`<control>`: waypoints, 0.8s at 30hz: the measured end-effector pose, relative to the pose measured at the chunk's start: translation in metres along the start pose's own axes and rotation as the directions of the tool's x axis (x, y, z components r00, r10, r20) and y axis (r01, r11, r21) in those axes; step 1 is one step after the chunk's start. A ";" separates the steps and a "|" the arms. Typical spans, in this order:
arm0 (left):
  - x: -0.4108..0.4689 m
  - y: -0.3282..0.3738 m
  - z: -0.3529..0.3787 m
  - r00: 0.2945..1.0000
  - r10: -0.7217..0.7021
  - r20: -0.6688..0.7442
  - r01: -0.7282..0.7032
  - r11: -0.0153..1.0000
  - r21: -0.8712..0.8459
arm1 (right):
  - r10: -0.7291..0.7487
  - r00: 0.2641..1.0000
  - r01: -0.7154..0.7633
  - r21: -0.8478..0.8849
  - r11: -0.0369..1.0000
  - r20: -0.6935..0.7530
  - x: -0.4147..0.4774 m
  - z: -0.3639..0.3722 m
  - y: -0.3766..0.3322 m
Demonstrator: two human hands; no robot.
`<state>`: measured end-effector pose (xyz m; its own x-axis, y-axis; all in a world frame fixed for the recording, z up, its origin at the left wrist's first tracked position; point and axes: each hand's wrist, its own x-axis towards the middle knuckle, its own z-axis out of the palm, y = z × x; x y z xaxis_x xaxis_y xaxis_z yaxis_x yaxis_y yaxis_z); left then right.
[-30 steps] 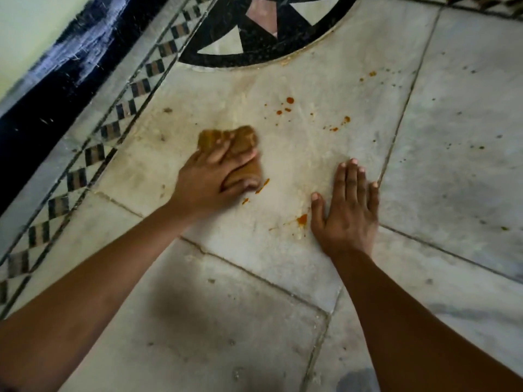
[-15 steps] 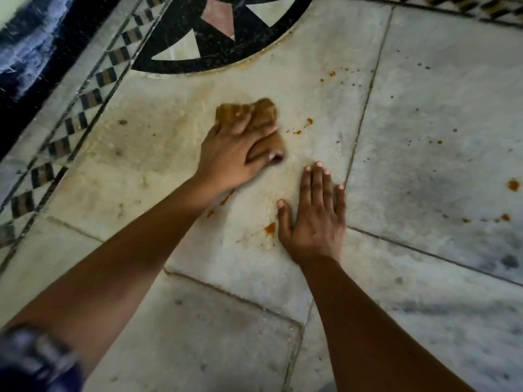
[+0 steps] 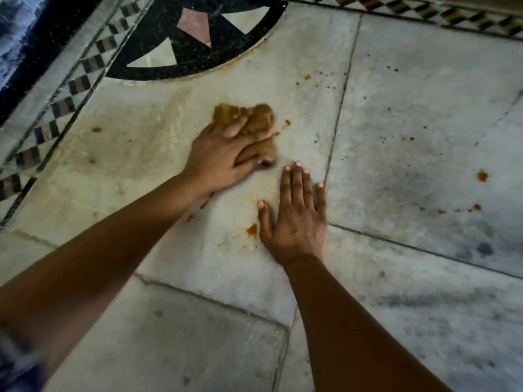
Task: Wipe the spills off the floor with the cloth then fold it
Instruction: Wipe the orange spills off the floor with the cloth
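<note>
While the left hand (image 3: 223, 157) is pressed down on a bunched, orange-brown cloth (image 3: 254, 123), the right hand (image 3: 294, 219) is laid flat on the marble floor (image 3: 410, 114) with its fingers extended and close together, nothing being held in it. The cloth is seen on the pale central slab, below the black inlaid medallion (image 3: 198, 38), and is covered in part by the left fingers, which are spread across it; its far edge and right side are left exposed. The left hand and cloth are rendered slightly blurred. The right hand is placed just beside the cloth, toward the viewer and to the right, its little finger near a dark floor joint (image 3: 336, 123). Orange spills are shown in several places: 1 blot (image 3: 252, 229) just beside the right thumb, small streaks (image 3: 204, 205) near the left wrist, a drop (image 3: 287, 123) just right of the cloth, fine specks (image 3: 307, 77) farther off toward the medallion, and 2 larger drops (image 3: 482, 175) on the grey-veined slab at right. A checkered border strip (image 3: 59, 108) is visible along the left side. Both forearms are bare, and a blurred patch of blue fabric (image 3: 17, 372) is visible at the lower left corner.
</note>
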<state>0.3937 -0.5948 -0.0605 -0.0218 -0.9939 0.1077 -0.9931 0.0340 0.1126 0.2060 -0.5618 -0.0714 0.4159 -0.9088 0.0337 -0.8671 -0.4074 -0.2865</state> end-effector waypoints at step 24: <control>0.082 0.026 -0.007 0.899 -0.421 0.121 0.423 0.906 0.007 | 0.090 0.996 -0.089 -0.029 0.996 0.028 0.040 -0.021 0.083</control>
<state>0.3670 -0.6749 -0.0418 0.3846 -0.9204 -0.0702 -0.9096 -0.3909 0.1407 0.1444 -0.6340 -0.0734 0.3440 -0.9388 -0.0186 -0.9082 -0.3276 -0.2606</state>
